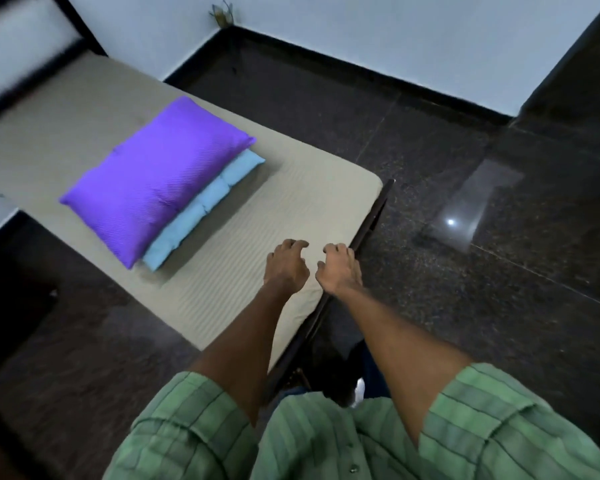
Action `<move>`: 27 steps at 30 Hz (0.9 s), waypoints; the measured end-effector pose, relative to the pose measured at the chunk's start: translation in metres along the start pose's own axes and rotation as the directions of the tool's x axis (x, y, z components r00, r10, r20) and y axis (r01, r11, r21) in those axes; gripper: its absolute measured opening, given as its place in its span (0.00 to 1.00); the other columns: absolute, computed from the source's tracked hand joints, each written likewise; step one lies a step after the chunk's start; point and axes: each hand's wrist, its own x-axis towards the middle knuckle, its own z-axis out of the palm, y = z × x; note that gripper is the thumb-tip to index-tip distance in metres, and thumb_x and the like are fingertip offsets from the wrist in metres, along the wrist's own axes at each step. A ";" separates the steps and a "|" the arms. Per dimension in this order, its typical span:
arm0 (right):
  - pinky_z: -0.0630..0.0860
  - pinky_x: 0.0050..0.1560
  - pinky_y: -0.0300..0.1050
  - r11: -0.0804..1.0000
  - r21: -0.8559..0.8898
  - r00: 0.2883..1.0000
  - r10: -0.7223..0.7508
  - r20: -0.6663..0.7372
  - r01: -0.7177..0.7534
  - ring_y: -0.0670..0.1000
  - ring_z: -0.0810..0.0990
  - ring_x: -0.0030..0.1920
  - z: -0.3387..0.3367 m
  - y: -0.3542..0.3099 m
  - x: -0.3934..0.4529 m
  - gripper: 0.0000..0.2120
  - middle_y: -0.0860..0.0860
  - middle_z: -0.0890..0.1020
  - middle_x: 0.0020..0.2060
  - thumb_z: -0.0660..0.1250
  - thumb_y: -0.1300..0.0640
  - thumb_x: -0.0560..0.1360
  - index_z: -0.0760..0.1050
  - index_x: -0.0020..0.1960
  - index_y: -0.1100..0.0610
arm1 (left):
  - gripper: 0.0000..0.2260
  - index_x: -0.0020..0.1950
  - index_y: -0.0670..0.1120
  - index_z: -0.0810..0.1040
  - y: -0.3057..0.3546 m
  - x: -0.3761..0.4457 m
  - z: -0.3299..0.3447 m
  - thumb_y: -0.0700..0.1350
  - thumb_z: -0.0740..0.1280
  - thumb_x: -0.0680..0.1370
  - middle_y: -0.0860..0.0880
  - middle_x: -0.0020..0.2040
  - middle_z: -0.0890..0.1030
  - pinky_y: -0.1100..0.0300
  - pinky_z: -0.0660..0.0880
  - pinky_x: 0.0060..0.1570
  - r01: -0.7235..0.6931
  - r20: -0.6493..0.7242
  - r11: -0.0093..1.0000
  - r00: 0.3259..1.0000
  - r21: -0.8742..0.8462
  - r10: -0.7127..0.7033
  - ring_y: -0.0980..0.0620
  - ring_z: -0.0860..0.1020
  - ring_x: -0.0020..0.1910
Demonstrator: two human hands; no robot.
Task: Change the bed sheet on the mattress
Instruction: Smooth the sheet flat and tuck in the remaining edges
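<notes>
Just under both hands, the beige sheet (257, 216) lies taut; left hand (286, 263) and right hand (340, 270) hover with curled fingers, gripping nothing. Best to pinch the near edge beside the right hand first.

A purple pillow (153, 178) lies on a blue pillow (201, 209), left of the grip; dark floor (430, 168) to the right.

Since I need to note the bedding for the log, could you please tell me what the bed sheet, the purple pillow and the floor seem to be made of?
The bed sheet looks like matte woven cloth, beige, with fine ribbed stripes. The purple pillow seems a slightly shiny fabric cover with a diagonal weave. The floor looks like polished dark speckled stone, probably granite, as it mirrors a light.
</notes>
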 end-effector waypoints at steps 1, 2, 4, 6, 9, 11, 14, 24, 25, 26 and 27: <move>0.71 0.68 0.56 1.000 -0.003 1.000 -0.011 0.001 0.011 0.58 0.68 0.71 -0.002 -0.011 -0.017 0.20 0.55 0.73 0.69 0.64 0.51 0.81 0.71 0.72 0.56 | 0.21 0.74 0.51 0.72 -0.008 -0.019 -0.010 0.41 0.63 0.81 0.47 0.73 0.72 0.47 0.65 0.70 0.010 -0.010 1.000 1.000 -0.004 -0.010 0.44 0.71 0.71; 0.71 0.68 0.56 1.000 -0.005 1.000 -0.017 -0.004 0.017 0.58 0.68 0.71 -0.006 -0.022 -0.031 0.20 0.55 0.72 0.69 0.63 0.51 0.82 0.70 0.72 0.56 | 0.20 0.73 0.51 0.73 -0.015 -0.035 -0.020 0.41 0.63 0.81 0.46 0.73 0.73 0.47 0.66 0.69 0.017 -0.026 1.000 1.000 -0.013 -0.017 0.44 0.72 0.70; 0.71 0.68 0.56 0.999 0.010 0.999 -0.039 -0.034 0.040 0.58 0.69 0.70 -0.011 -0.040 -0.055 0.19 0.55 0.73 0.68 0.63 0.51 0.82 0.71 0.71 0.56 | 0.19 0.73 0.51 0.73 -0.028 -0.062 -0.039 0.41 0.63 0.81 0.46 0.71 0.74 0.47 0.67 0.69 0.026 -0.055 0.999 0.998 -0.033 -0.027 0.44 0.73 0.69; 0.71 0.66 0.56 0.998 0.017 0.997 -0.063 -0.054 0.064 0.58 0.69 0.69 -0.014 -0.054 -0.073 0.18 0.55 0.73 0.68 0.63 0.51 0.82 0.71 0.70 0.56 | 0.19 0.72 0.51 0.74 -0.034 -0.081 -0.053 0.42 0.63 0.81 0.46 0.70 0.75 0.47 0.68 0.69 0.034 -0.084 0.998 0.996 -0.052 -0.039 0.44 0.73 0.69; 0.72 0.65 0.55 0.992 0.017 0.990 -0.120 -0.069 0.121 0.58 0.70 0.68 -0.012 -0.072 -0.097 0.18 0.55 0.74 0.67 0.63 0.52 0.82 0.72 0.69 0.56 | 0.20 0.72 0.52 0.74 -0.041 -0.108 -0.069 0.43 0.64 0.80 0.47 0.70 0.75 0.49 0.67 0.69 0.033 -0.131 0.998 0.991 -0.059 -0.040 0.44 0.74 0.69; 0.71 0.65 0.54 0.989 0.024 0.986 -0.145 -0.085 0.148 0.57 0.70 0.69 -0.008 -0.081 -0.106 0.18 0.54 0.74 0.67 0.63 0.52 0.82 0.71 0.69 0.56 | 0.20 0.73 0.52 0.73 -0.041 -0.118 -0.073 0.43 0.63 0.80 0.48 0.71 0.75 0.49 0.66 0.69 0.026 -0.134 0.999 0.990 -0.027 -0.030 0.46 0.73 0.69; 0.71 0.65 0.53 0.987 0.031 0.985 -0.155 -0.074 0.157 0.56 0.69 0.69 -0.001 -0.092 -0.122 0.18 0.53 0.73 0.68 0.63 0.52 0.82 0.70 0.71 0.55 | 0.20 0.73 0.53 0.73 -0.046 -0.128 -0.076 0.43 0.63 0.81 0.49 0.72 0.74 0.49 0.65 0.69 0.013 -0.130 1.000 0.991 0.007 -0.011 0.47 0.72 0.70; 0.70 0.66 0.53 0.989 -0.002 0.981 -0.148 -0.125 0.149 0.57 0.68 0.70 0.030 -0.157 -0.170 0.19 0.54 0.73 0.69 0.62 0.53 0.83 0.69 0.73 0.55 | 0.20 0.71 0.52 0.74 -0.112 -0.161 -0.103 0.41 0.64 0.79 0.49 0.69 0.75 0.48 0.66 0.70 -0.068 -0.208 0.996 0.977 -0.063 0.053 0.46 0.73 0.69; 0.70 0.66 0.53 0.990 -0.009 0.980 -0.143 -0.139 0.143 0.57 0.68 0.70 0.033 -0.169 -0.170 0.19 0.54 0.73 0.69 0.62 0.52 0.83 0.70 0.72 0.55 | 0.20 0.71 0.52 0.74 -0.126 -0.162 -0.107 0.41 0.65 0.79 0.49 0.69 0.76 0.48 0.67 0.70 -0.077 -0.206 0.995 0.977 -0.067 0.062 0.46 0.73 0.69; 0.70 0.66 0.53 0.988 -0.029 0.977 -0.152 -0.151 0.150 0.57 0.69 0.70 0.036 -0.181 -0.170 0.18 0.54 0.73 0.68 0.61 0.52 0.83 0.70 0.72 0.55 | 0.20 0.71 0.52 0.75 -0.140 -0.162 -0.111 0.41 0.65 0.79 0.49 0.69 0.76 0.48 0.68 0.70 -0.090 -0.208 0.993 0.975 -0.071 0.073 0.46 0.74 0.69; 0.70 0.65 0.53 0.984 -0.060 0.970 -0.174 -0.168 0.166 0.56 0.69 0.69 0.044 -0.200 -0.169 0.18 0.54 0.73 0.68 0.61 0.52 0.83 0.70 0.72 0.55 | 0.20 0.71 0.52 0.75 -0.160 -0.163 -0.117 0.41 0.65 0.78 0.49 0.69 0.76 0.48 0.68 0.70 -0.104 -0.218 0.992 0.972 -0.077 0.085 0.46 0.74 0.69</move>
